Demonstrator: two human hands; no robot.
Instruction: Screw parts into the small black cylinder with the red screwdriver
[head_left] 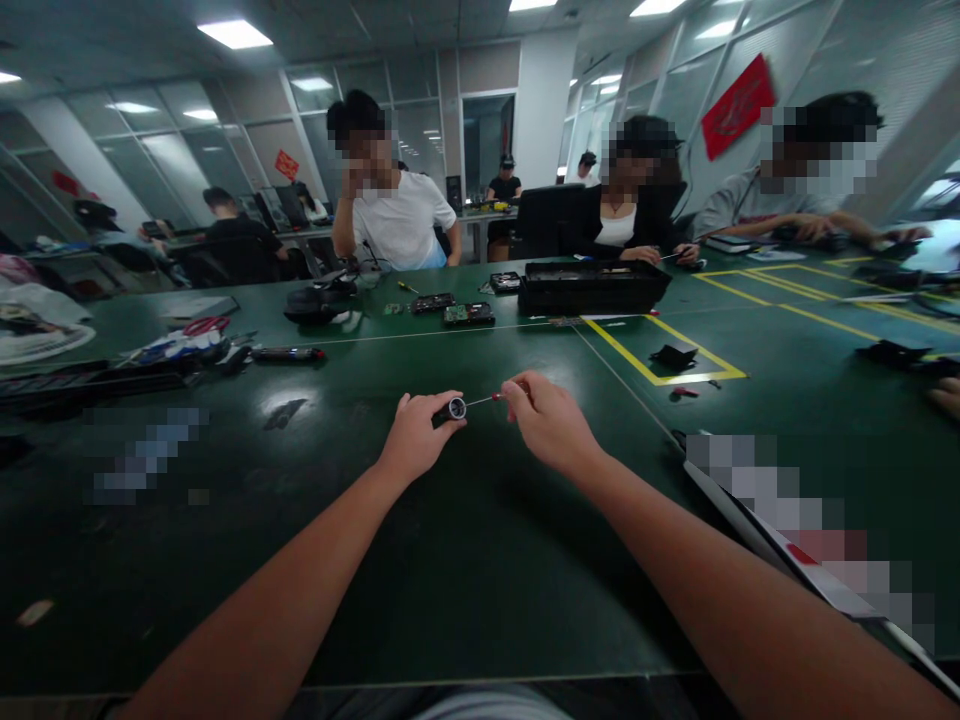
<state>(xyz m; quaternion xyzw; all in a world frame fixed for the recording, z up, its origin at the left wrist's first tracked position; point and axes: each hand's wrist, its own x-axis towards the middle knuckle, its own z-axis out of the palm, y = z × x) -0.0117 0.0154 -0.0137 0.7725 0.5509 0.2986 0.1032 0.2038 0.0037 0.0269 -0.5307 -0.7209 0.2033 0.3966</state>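
Note:
My left hand (417, 432) is closed around a short black cylinder (454, 409) with a pale round rim, its open end turned to the right. Between thumb and fingers, my right hand (546, 415) pinches a small screwdriver (495, 397) with a red end on its handle. The thin metal shaft points left, and its tip is at the cylinder's rim; whether it goes inside I cannot tell. Both hands are just above the green table (480, 580). Most of the cylinder's body is hidden by my left fingers.
Circuit boards (469, 314) and a long black box (594, 287) stand ahead. Yellow tape (701, 380) surrounds a small black part (673, 357). Tools including red-handled scissors (206, 326) and a dark cylindrical tool (289, 355) lie left. A white-edged flat object (757, 520) lies by my right forearm. Several people sit beyond.

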